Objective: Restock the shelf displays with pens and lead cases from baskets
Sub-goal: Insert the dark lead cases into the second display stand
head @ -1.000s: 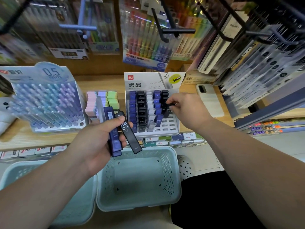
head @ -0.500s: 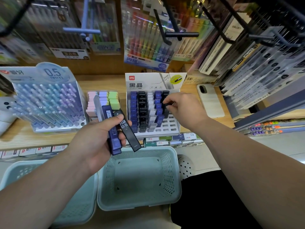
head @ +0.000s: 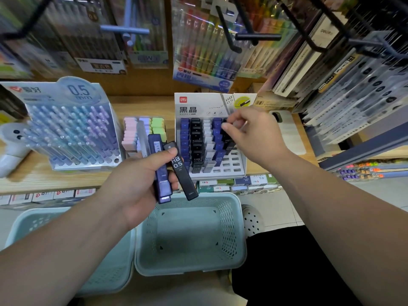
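Note:
My left hand [head: 136, 184] grips a few lead cases upright above the baskets: a dark blue one [head: 160, 164], a black one marked HB 0.5 [head: 180, 171] and a pale clear one [head: 141, 138] behind them. The white lead-case display [head: 198, 107] stands on the wooden shelf, its columns filled with blue, black and white cases; several front slots at the lower right are bare. My right hand [head: 258, 138] reaches over the display's right side. Its thumb and forefinger pinch the top of a black lead case [head: 225, 125] in the rightmost column.
A light-green basket [head: 231, 228] sits below the shelf, with a second one [head: 106, 272] to its left. On the shelf are a 0.5 mm pen display [head: 72, 129], pastel erasers [head: 154, 127] and a white phone [head: 289, 133]. Hanging pen packs and black hooks [head: 256, 37] jut out overhead.
My right hand has moved from the middle of the rightmost column up to its back end with the black case. My left hand has stayed put with its cases.

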The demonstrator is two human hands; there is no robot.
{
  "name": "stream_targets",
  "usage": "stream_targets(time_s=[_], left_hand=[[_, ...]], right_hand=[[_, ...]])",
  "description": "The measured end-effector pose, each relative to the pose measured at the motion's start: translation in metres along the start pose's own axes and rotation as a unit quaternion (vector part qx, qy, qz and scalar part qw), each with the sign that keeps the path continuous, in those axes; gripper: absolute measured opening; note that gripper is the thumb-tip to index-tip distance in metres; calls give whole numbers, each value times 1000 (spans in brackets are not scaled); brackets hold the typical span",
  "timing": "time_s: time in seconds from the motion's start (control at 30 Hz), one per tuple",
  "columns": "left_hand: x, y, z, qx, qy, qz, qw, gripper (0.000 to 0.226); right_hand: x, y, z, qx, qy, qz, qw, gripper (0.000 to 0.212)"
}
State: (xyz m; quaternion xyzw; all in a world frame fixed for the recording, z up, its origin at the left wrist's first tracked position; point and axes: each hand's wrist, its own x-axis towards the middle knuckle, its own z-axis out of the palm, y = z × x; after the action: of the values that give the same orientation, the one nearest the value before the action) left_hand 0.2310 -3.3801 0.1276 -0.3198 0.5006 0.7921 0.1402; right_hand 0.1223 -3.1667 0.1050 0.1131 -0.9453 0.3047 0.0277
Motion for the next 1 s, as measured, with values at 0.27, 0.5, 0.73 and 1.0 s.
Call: stream_targets(time_s=[0.27,0.5,0.73,1.0], left_hand=[[-9,-5,3,29,-30,25,999,26],[-15,-13,7,36,-34,11,999,48],[-11,-9,2,38,-26,-19,999,20],[-5,-8,1,36,-26,-25,999,14]], right_hand=[[-37,-58,3,375,-333,14,865,41],[-42,-57,-5,382,-309,30,870,19],[-11,-18,-38,371,-143,163,903,16],[-7,21,-13,-22,-109,43,993,21]])
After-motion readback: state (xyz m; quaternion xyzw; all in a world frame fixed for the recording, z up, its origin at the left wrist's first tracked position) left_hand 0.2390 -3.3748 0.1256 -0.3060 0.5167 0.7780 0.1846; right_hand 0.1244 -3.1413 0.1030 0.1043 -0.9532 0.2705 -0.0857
